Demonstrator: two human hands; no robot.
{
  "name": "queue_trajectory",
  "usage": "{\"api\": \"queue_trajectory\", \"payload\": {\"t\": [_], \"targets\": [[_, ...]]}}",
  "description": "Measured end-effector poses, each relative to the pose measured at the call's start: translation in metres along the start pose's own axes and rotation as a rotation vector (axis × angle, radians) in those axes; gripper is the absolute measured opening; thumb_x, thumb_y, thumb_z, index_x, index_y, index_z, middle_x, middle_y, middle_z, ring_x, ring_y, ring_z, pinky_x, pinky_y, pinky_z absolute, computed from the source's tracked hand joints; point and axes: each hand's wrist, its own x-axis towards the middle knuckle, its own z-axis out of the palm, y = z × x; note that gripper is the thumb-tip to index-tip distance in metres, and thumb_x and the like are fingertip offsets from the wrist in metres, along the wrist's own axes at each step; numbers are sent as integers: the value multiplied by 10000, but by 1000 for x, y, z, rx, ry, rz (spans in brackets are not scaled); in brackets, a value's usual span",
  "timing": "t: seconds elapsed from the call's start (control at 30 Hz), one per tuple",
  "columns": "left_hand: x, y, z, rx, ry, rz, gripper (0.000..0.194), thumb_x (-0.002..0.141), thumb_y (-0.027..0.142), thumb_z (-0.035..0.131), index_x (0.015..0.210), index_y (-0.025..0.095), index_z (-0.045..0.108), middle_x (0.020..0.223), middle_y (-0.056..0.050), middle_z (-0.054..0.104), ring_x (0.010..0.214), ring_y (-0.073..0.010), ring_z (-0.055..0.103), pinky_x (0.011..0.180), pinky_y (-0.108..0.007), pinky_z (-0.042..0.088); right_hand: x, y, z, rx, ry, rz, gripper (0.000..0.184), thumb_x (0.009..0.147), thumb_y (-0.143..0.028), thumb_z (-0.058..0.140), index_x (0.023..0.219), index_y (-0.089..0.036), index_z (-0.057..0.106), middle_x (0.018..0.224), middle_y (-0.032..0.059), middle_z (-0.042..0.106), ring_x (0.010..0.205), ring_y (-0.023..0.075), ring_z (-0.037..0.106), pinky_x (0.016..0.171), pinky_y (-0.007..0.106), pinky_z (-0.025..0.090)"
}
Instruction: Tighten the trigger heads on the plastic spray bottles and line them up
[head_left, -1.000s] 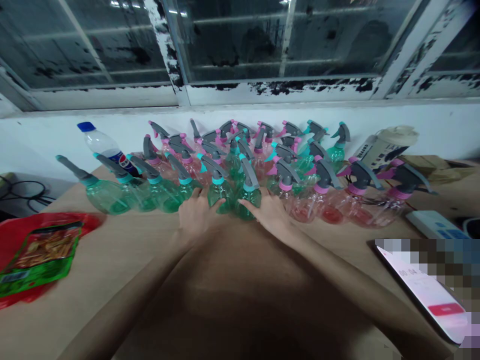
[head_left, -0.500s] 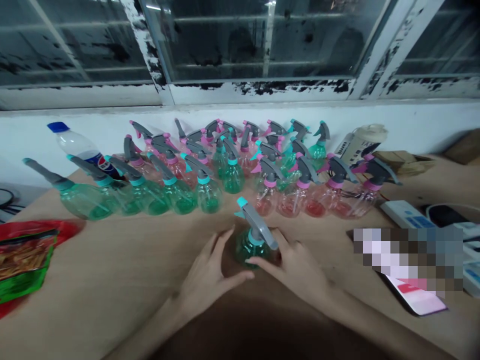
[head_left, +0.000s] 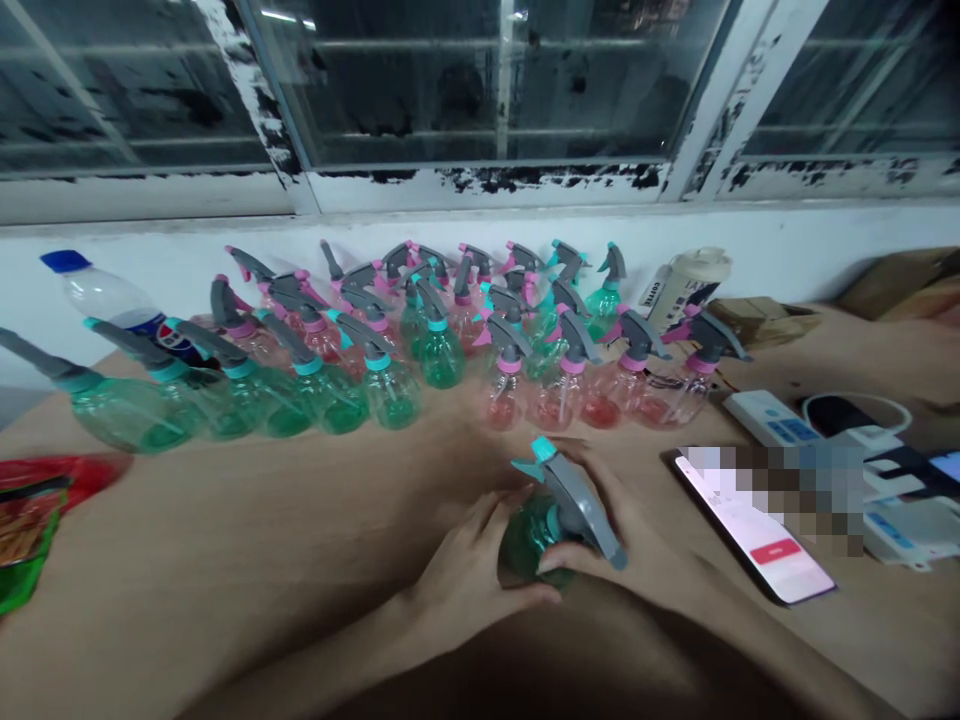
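A green spray bottle [head_left: 525, 545] with a grey and turquoise trigger head is near the table's front, between my two hands and leaning a little to the right. My left hand [head_left: 461, 570] cups the left side of its body, with the thumb across the front. My right hand [head_left: 634, 535] closes round the neck and right side, its thumb just under the spray head; the fingers behind are partly hidden. Beyond stand several green spray bottles [head_left: 395, 400] to the left and several pink ones [head_left: 576, 400] to the right, with further rows behind.
On the right lie a phone [head_left: 787, 560], partly pixelated, and a white power strip [head_left: 765, 415] with cables. A cup [head_left: 690, 285] stands behind them. At the left are a cola bottle [head_left: 105, 300] and a red snack bag [head_left: 82, 480]. Wall and windows [head_left: 480, 90] border the table's back.
My left hand has come in from beside the spray bottle and closed on its body. Bottle and hands have shifted right and nearer to me. The view has turned slightly right.
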Motion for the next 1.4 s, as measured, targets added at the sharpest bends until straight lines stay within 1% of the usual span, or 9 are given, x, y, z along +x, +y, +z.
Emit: {"api": "queue_trajectory", "payload": {"t": [0.17, 0.37, 0.5, 0.6, 0.8, 0.97, 1.13, 1.3, 1.4], "targets": [[11, 7, 8, -49, -41, 50, 791, 655, 445, 761, 1304, 225, 367, 1261, -113, 502, 1181, -281, 469, 974, -462, 404, 5, -2, 5, 151, 126, -25, 437, 734, -302, 657, 1137, -232, 502, 1097, 72, 606, 1039, 243, 583, 877, 413, 483], [16, 6, 12, -46, -32, 59, 870, 617, 471, 776, 1319, 182, 351, 1262, -145, 502, 1189, -306, 461, 986, -473, 390, 2, -2, 9, 148, 241, 11, 239, 769, -238, 607, 994, -236, 526, 903, 21, 626, 850, 191, 629, 776, 346, 519], [19, 4, 9, -69, -63, 61, 831, 639, 483, 757, 1311, 207, 354, 1252, -121, 514, 1167, -293, 484, 968, -457, 409, 4, -1, 12, 159, 253, -7, 247, 779, -240, 594, 1015, -230, 524, 914, 26, 632, 809, 179, 635, 740, 323, 524], [18, 4, 7, -69, -70, 19, 833, 638, 481, 759, 1312, 221, 345, 1264, -119, 507, 1174, -303, 480, 965, -474, 402, 8, 3, 16, 159, 255, -5, 207, 786, -251, 587, 982, -220, 530, 823, 17, 629, 736, 176, 632, 701, 324, 522], [5, -2, 15, -77, 36, -98, 772, 733, 465, 689, 1345, 260, 264, 1279, -115, 495, 1188, -313, 467, 957, -509, 398, 19, 9, 23, 197, 267, -25, 87, 798, -255, 568, 861, -217, 523, 753, 8, 595, 731, 180, 628, 742, 356, 514], [-2, -9, 29, -49, 93, -72, 920, 702, 516, 695, 1390, 281, 132, 1359, -146, 392, 1258, -350, 375, 985, -570, 344, 24, 7, 27, 223, 281, -47, 191, 806, -231, 554, 991, -185, 546, 846, 44, 607, 853, 195, 626, 768, 352, 509], [-3, -13, 38, -14, 145, -56, 883, 747, 558, 626, 1402, 276, 104, 1374, -155, 370, 1262, -343, 369, 974, -556, 366, 23, 8, 27, 200, 273, -59, 244, 803, -223, 554, 1040, -164, 548, 852, 48, 613, 829, 190, 623, 734, 340, 505], [-5, -16, 29, 62, 96, -13, 849, 794, 584, 544, 1421, 273, 63, 1398, -140, 357, 1262, -325, 373, 982, -523, 372, 24, 10, 28, 196, 278, -75, 172, 798, -215, 559, 964, -174, 543, 830, 38, 621, 749, 173, 613, 669, 324, 495], [-7, -23, 17, 152, 77, 16, 748, 869, 522, 463, 1434, 249, 54, 1421, -136, 335, 1281, -313, 349, 1003, -504, 352, 26, 11, 28, 195, 292, -88, 146, 796, -212, 569, 935, -187, 529, 808, 23, 614, 733, 162, 608, 664, 313, 489]]}}
